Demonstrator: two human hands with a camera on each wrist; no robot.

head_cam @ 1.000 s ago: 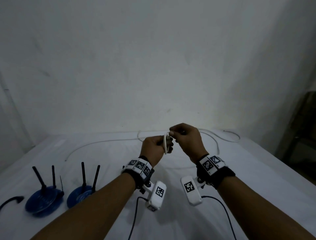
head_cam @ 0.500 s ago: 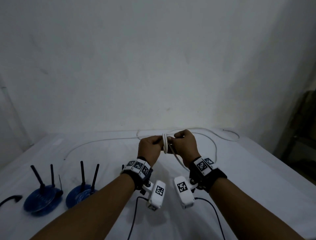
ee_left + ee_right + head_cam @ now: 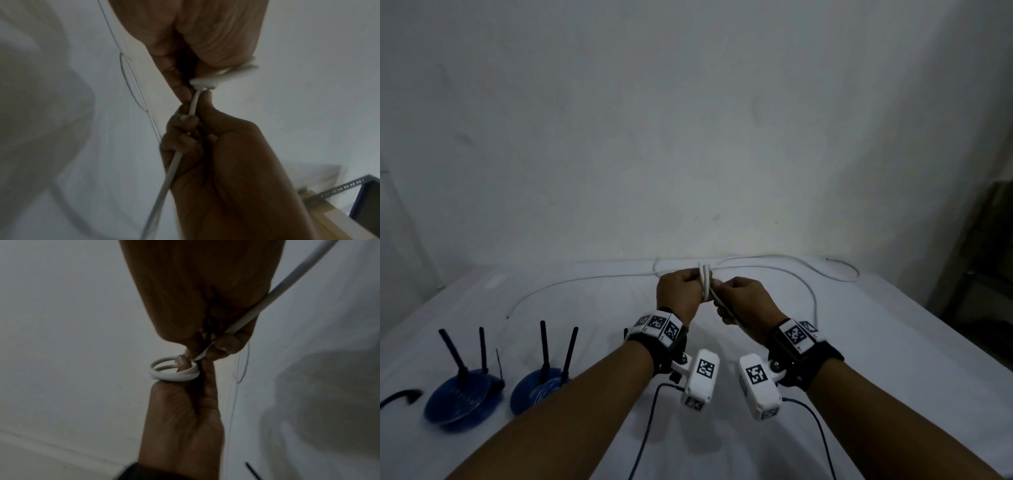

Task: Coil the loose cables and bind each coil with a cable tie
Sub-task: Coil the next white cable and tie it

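Note:
A white cable (image 3: pixel 784 270) lies loose along the far side of the white table (image 3: pixel 893 342). Its near end is wound into a small coil (image 3: pixel 704 278) of a few turns, held up above the table. My left hand (image 3: pixel 700 291) grips this coil (image 3: pixel 174 371) with fingers curled round it. My right hand (image 3: pixel 717 296), just right of the coil and touching the left hand, pinches the cable strand (image 3: pixel 193 105) where it leaves the coil (image 3: pixel 226 75). The strand (image 3: pixel 287 283) runs back through the right palm.
Two blue routers (image 3: pixel 460 401) (image 3: pixel 541 387) with black antennas stand at the near left, a black cable end (image 3: pixel 400 397) beside them. A thin black strip (image 3: pixel 252 470) lies on the table under the hands. A dark shelf (image 3: pixel 983 260) stands past the right table edge.
My right hand has come down from above the coil to its right side, carrying the cable strand round with it. The left hand has kept hold of the coil.

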